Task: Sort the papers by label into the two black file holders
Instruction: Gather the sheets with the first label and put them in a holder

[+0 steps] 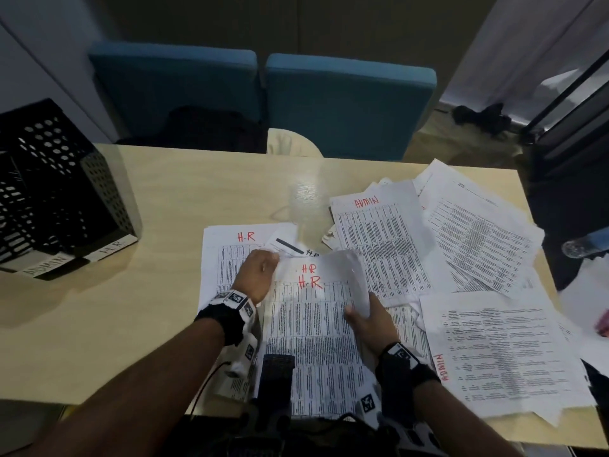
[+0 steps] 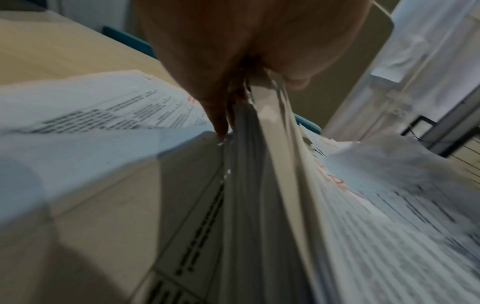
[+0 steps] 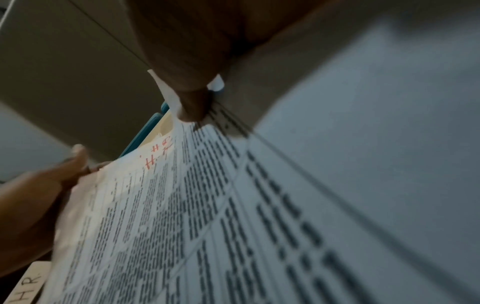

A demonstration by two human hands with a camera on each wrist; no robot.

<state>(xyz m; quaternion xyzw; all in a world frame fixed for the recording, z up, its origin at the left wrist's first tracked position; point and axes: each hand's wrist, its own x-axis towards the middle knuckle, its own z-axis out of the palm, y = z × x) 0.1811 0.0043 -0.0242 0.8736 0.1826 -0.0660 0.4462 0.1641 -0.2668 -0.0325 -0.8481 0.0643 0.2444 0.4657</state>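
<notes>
A thin stack of H.R papers [image 1: 309, 324] is lifted off the bench [image 1: 164, 199], pinched at its top left corner by the left hand [image 1: 258, 270] and its right edge by the right hand [image 1: 369, 319], with two black file holders [image 1: 49, 192] far left.

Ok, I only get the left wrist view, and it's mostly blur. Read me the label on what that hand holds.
Observer: The white printed sheets pinched by the left hand say "H.R" in red at the top.
Operator: Report the other hand.
Observer: The right hand grips the same sheets at their right edge.
Operator: Locate the holders.
Observer: The two black perforated file holders stand at the left end of the light wooden table, tagged ADMIN and H.R.
</notes>
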